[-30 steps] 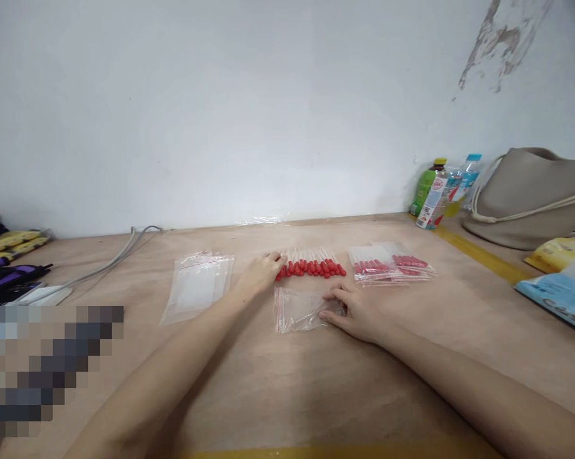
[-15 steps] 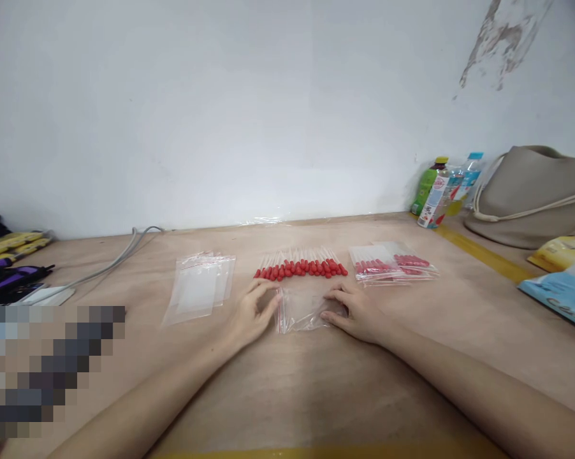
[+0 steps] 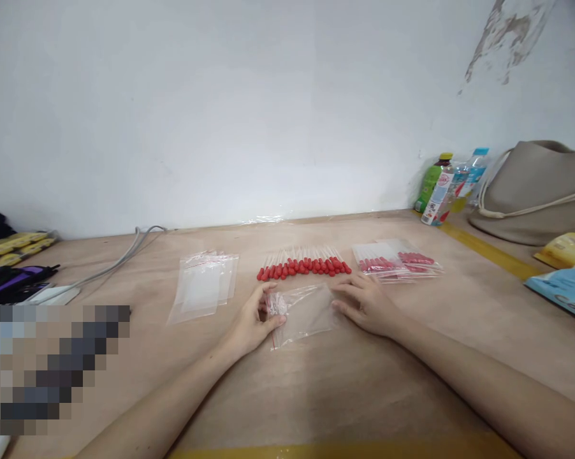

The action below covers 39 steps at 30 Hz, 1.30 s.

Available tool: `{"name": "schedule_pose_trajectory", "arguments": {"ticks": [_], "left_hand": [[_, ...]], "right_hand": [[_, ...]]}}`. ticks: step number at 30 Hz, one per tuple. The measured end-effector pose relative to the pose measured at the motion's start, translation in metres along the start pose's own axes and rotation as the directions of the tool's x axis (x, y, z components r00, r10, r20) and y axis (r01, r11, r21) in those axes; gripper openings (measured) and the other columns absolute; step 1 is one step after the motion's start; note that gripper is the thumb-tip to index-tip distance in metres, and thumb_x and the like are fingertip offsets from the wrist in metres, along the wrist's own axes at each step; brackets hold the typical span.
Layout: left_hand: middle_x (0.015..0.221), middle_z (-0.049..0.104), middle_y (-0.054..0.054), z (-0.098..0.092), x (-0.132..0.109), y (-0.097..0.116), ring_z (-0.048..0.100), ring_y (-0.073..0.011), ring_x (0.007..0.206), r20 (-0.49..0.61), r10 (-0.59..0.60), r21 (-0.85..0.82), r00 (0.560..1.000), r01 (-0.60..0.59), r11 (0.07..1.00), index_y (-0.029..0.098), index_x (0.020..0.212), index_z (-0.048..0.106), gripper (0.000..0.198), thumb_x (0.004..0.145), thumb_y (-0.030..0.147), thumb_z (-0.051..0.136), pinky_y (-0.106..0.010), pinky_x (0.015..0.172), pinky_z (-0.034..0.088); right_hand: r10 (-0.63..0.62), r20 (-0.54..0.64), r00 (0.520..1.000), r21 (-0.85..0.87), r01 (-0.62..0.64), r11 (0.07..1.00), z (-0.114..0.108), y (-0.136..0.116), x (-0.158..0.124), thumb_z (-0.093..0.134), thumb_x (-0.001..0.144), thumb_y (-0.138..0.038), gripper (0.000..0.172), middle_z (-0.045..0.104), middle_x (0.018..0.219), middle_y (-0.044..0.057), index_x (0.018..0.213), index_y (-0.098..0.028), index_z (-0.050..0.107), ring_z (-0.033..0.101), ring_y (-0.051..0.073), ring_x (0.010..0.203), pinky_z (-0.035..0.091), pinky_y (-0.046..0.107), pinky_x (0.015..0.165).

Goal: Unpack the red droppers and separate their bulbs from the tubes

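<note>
The left hand is pinching one end of a clear bag; the right hand is resting, fingers parted, at the other.

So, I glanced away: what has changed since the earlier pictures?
The left hand has moved back from the red-tipped sticks to take hold of the clear bag by its zip end. That end has shifted left and nearer the person. The right hand stays at the bag's other end; the bag stack and filled bags look unmoved.
</note>
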<state>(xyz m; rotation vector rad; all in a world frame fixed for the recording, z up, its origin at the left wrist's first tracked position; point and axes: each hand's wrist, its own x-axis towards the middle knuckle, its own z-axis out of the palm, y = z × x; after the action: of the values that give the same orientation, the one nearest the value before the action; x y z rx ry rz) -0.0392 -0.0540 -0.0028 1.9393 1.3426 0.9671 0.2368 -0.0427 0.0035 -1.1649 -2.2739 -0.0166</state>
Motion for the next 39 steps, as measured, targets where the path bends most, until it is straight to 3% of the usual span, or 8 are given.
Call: {"name": "schedule_pose_trajectory", "arguments": {"ticks": [8,13,17,22,28,30,33,39], "left_hand": [[0.083,0.057,-0.001,-0.056,0.014,0.011,0.058,-0.0143,0.078,0.085,0.069,-0.133,0.994,-0.057,0.989,0.024,0.123,0.024,0.053,0.077,0.025,0.05,-0.031,0.074,0.046],[0.077,0.061,-0.003,-0.125,0.03,0.002,0.059,-0.0168,0.076,-0.014,0.111,0.362,0.994,-0.098,0.927,0.019,0.094,0.049,0.026,0.071,0.017,0.037,-0.03,0.074,0.044],[0.076,0.063,-0.004,-0.145,0.046,-0.02,0.059,-0.0193,0.077,-0.081,0.137,0.7,0.987,-0.041,0.713,0.019,0.07,0.053,0.023,0.064,0.01,0.032,-0.034,0.077,0.042],[0.096,0.062,-0.005,-0.136,0.063,-0.053,0.053,-0.0221,0.097,-0.124,0.16,0.877,0.979,0.033,0.479,0.02,0.084,0.059,0.034,0.066,0.004,0.035,-0.043,0.093,0.029],[0.118,0.046,-0.014,-0.101,0.056,-0.043,0.041,-0.0279,0.111,-0.431,0.36,0.798,0.828,0.163,0.58,0.016,0.11,0.051,0.035,0.076,0.013,0.041,-0.042,0.092,0.032],[0.113,0.047,-0.013,-0.075,0.042,-0.021,0.045,-0.026,0.105,-0.402,0.374,0.723,0.836,0.038,0.69,0.016,0.103,0.053,0.028,0.078,0.022,0.044,-0.038,0.087,0.036],[0.076,0.055,-0.004,-0.032,0.015,0.012,0.054,-0.0171,0.07,-0.142,0.146,0.428,0.979,-0.072,0.901,0.019,0.095,0.051,0.022,0.081,0.034,0.044,-0.029,0.063,0.043],[0.056,0.053,0.004,0.006,-0.003,0.038,0.052,-0.0122,0.047,0.201,-0.21,-0.137,0.957,0.24,0.961,0.019,0.109,0.041,0.043,0.079,0.05,0.044,-0.023,0.045,0.041]], "right_hand": [[0.241,-0.163,0.957,-0.383,-0.287,0.878,-0.02,0.045,-0.006,0.044,0.067,-0.01,0.041,0.058,0.108,0.008,0.104,-0.018,0.06,0.048,0.026,0.099,0.028,0.044,0.083],[0.316,-0.107,0.943,-0.486,-0.327,0.811,-0.023,0.058,-0.007,0.041,0.069,-0.01,0.043,0.059,0.11,0.01,0.108,-0.017,0.058,0.05,0.027,0.099,0.027,0.046,0.084],[0.308,-0.078,0.948,-0.521,-0.303,0.798,-0.022,0.066,-0.007,0.037,0.076,-0.01,0.037,0.063,0.104,0.008,0.102,-0.018,0.061,0.055,0.023,0.091,0.031,0.039,0.08],[0.271,-0.095,0.958,-0.572,-0.275,0.773,-0.031,0.061,-0.003,0.039,0.077,-0.012,0.031,0.065,0.093,0.009,0.094,-0.019,0.064,0.056,0.023,0.086,0.032,0.034,0.073],[0.107,0.049,0.993,-0.498,-0.069,0.864,-0.042,0.0,-0.002,0.044,0.076,-0.018,0.025,0.064,0.081,0.009,0.091,-0.02,0.064,0.056,0.024,0.078,0.034,0.034,0.068],[0.049,0.1,0.994,-0.355,-0.01,0.935,-0.035,-0.027,-0.004,0.045,0.075,-0.016,0.027,0.064,0.087,0.009,0.096,-0.02,0.062,0.057,0.022,0.076,0.036,0.032,0.064],[-0.008,0.205,0.979,-0.09,0.027,0.996,-0.017,-0.064,-0.003,0.044,0.076,-0.014,0.02,0.064,0.08,0.007,0.083,-0.019,0.061,0.057,0.017,0.065,0.037,0.028,0.057],[-0.06,0.218,0.974,0.48,-0.053,0.876,0.005,-0.093,0.018,0.042,0.083,-0.019,0.018,0.063,0.073,0.0,0.086,-0.021,0.06,0.057,0.012,0.063,0.043,0.022,0.058]]}}
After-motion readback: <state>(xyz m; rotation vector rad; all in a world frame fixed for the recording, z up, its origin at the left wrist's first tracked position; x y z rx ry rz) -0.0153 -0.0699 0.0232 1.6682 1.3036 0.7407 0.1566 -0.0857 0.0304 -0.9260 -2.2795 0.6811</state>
